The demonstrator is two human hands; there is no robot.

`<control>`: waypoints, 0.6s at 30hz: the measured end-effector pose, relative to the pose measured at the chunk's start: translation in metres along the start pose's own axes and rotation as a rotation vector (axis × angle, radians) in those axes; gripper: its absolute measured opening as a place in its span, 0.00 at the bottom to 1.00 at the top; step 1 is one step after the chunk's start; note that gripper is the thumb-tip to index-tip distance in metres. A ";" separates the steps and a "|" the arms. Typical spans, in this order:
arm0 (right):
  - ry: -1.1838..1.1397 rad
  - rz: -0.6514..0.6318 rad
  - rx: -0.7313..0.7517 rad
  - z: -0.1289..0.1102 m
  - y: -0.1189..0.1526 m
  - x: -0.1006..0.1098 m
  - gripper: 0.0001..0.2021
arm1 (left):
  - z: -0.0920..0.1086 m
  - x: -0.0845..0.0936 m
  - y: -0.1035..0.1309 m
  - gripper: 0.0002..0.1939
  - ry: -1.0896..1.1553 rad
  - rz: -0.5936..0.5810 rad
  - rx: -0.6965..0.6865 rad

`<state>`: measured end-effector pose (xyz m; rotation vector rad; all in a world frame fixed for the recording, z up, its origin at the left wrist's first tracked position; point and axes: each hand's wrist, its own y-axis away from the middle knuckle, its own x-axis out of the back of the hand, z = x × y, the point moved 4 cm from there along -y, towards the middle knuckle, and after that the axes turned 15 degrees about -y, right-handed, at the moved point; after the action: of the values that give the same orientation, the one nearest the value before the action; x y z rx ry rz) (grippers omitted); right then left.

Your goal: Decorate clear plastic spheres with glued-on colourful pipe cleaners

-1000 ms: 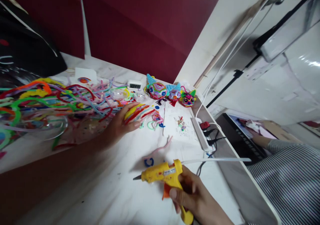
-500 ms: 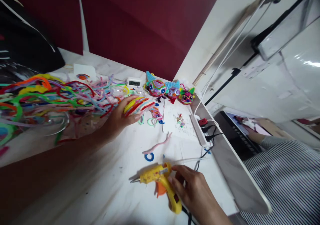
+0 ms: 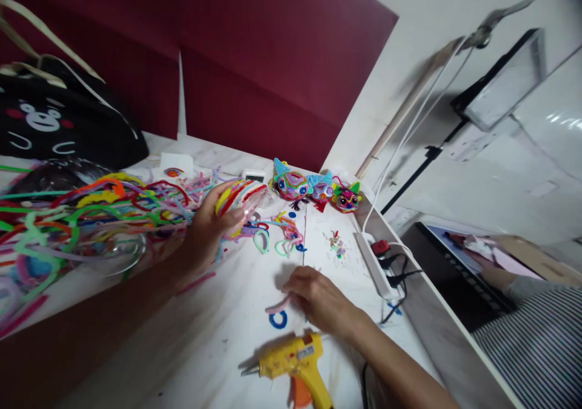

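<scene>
My left hand (image 3: 207, 227) is wrapped round a clear plastic shell covered with rows of yellow, red, white and pale blue pipe cleaner (image 3: 240, 196). Over the white table, my right hand (image 3: 316, 297) has its fingers pinched on a pink pipe cleaner (image 3: 278, 306); the fingertips are partly hidden. A blue pipe-cleaner ring (image 3: 278, 320) lies just below that strip. Nearer to me rests a yellow glue gun (image 3: 291, 357) on its side, nozzle to the left, apart from both hands.
Loose coloured pipe cleaners (image 3: 113, 209) heap up at the left, before a black bag (image 3: 68, 118). Several finished colourful creature heads (image 3: 293, 185) stand at the back. A power strip (image 3: 375, 263) with cords lies along the right edge. A person in a striped top (image 3: 536, 336) is at the right.
My right hand has let go of the glue gun and moved up to the pink pipe cleaner. The left hand keeps its striped shell. The view has tilted up slightly.
</scene>
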<state>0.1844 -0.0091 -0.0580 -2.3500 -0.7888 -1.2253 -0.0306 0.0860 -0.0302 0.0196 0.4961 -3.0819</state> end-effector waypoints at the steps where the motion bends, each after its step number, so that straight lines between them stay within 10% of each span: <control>1: 0.034 -0.028 0.010 0.002 -0.003 -0.002 0.14 | 0.003 0.001 -0.001 0.34 -0.003 0.005 -0.009; 18: 0.058 -0.035 0.068 -0.009 -0.028 -0.001 0.10 | 0.043 0.014 0.002 0.30 -0.055 -0.079 -0.051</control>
<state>0.1610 0.0073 -0.0522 -2.2452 -0.8426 -1.2558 -0.0450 0.0700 0.0096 -0.0866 0.5862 -3.1347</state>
